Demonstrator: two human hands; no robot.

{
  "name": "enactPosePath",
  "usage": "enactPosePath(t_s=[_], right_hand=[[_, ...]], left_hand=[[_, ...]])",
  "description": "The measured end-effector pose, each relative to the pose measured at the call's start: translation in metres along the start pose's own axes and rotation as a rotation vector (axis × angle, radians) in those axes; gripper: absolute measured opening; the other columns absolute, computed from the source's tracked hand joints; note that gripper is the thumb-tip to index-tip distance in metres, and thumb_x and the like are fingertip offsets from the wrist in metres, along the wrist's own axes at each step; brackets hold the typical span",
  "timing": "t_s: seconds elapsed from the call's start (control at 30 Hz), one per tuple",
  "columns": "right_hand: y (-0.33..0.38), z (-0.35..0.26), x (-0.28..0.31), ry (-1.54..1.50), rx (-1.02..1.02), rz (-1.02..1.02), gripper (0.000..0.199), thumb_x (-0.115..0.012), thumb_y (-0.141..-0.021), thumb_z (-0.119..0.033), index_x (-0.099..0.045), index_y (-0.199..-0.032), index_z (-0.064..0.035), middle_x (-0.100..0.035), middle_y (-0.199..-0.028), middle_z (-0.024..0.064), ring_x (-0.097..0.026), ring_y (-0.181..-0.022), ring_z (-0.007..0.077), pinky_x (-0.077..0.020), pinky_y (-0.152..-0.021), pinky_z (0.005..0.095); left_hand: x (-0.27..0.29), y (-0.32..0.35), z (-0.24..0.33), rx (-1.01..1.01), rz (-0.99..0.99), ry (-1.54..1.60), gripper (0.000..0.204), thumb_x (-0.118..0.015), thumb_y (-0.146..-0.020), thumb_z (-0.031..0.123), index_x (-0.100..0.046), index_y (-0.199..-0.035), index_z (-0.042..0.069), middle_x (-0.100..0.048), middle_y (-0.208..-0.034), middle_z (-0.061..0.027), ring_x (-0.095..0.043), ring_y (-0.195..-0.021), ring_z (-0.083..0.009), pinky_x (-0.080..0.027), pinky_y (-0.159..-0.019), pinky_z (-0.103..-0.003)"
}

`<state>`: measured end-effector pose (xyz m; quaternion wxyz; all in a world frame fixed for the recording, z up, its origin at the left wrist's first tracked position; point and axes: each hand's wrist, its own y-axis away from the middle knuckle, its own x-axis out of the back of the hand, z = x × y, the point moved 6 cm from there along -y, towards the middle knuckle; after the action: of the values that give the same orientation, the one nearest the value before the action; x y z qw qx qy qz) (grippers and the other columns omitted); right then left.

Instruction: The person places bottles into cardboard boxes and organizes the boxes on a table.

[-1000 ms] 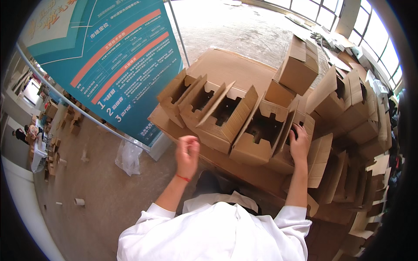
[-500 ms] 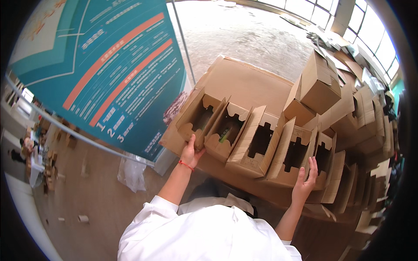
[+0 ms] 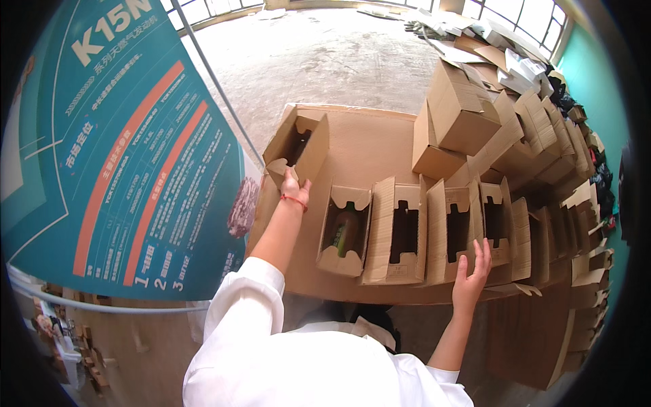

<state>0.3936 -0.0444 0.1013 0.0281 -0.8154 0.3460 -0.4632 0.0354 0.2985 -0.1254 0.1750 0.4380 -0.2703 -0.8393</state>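
Note:
My left hand (image 3: pixel 293 188) grips the lower flap of an open brown cardboard box (image 3: pixel 300 139) that stands apart at the far left of the cardboard-covered table (image 3: pixel 369 139). My right hand (image 3: pixel 472 273) rests flat, fingers spread, on the near end of an open box (image 3: pixel 466 234) in a row of several lying side by side. The leftmost box of that row (image 3: pixel 344 230) has a green bottle (image 3: pixel 346 229) inside. The other boxes show dark cut-out inserts.
A large teal banner (image 3: pixel 129 169) on a metal frame stands close on the left. Closed and folded boxes (image 3: pixel 461 108) are stacked at the table's far right, with more flattened cartons (image 3: pixel 576 203) along the right. Bare concrete floor (image 3: pixel 325 54) lies beyond.
My left hand has drawn one box away from the row toward the far left. My right hand has shifted up onto the near end of a box in the row.

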Motion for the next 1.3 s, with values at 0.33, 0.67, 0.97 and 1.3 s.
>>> enactPosePath(t_s=[0.33, 0.67, 0.97, 1.3], right_hand=[[-0.003, -0.019, -0.001, 0.262, 0.099, 0.038, 0.038, -0.057, -0.09, -0.015, -0.053, -0.127, -0.0056, -0.036, -0.147, 0.0108, -0.029, -0.137, 0.0319, -0.0227, -0.113, 0.0483], [0.032, -0.138, -0.045, -0.252, 0.507, -0.199, 0.04, -0.065, -0.082, -0.015, -0.057, -0.12, -0.007, -0.051, -0.131, 0.0153, -0.046, -0.124, 0.034, -0.0312, -0.107, 0.0495], [0.098, -0.094, -0.094, -0.056, 0.56, -0.176, 0.06, -0.072, -0.079, -0.029, -0.048, -0.132, -0.015, -0.035, -0.144, 0.0207, -0.031, -0.135, 0.0376, -0.0202, -0.109, 0.0525], [0.073, -0.078, -0.157, 0.021, 0.653, -0.173, 0.056, -0.075, -0.077, -0.03, -0.05, -0.127, -0.0251, -0.033, -0.144, 0.0215, -0.036, -0.132, 0.0357, -0.0215, -0.103, 0.0549]], left_hand=[[-0.055, -0.022, 0.023, 0.085, 0.094, 0.045, 0.076, -0.062, -0.087, 0.05, -0.029, -0.145, 0.014, -0.029, -0.147, -0.0128, -0.037, -0.128, -0.0266, -0.035, -0.107, -0.04], [-0.001, 0.341, -0.001, -1.486, -0.781, -1.499, 0.045, -0.071, -0.083, 0.028, -0.054, -0.119, 0.006, -0.053, -0.121, -0.0145, -0.047, -0.12, -0.0337, -0.036, -0.104, -0.04], [0.003, 0.314, -0.064, -1.216, -0.726, -1.929, 0.066, -0.072, -0.076, 0.026, -0.047, -0.136, 0.014, -0.041, -0.142, -0.0144, -0.04, -0.13, -0.0306, -0.03, -0.107, -0.045], [-0.044, 0.229, -0.058, -1.454, -0.609, -1.97, 0.035, -0.064, -0.08, 0.024, -0.06, -0.114, 0.017, -0.051, -0.132, -0.0055, -0.039, -0.131, -0.0237, -0.019, -0.111, -0.045]])
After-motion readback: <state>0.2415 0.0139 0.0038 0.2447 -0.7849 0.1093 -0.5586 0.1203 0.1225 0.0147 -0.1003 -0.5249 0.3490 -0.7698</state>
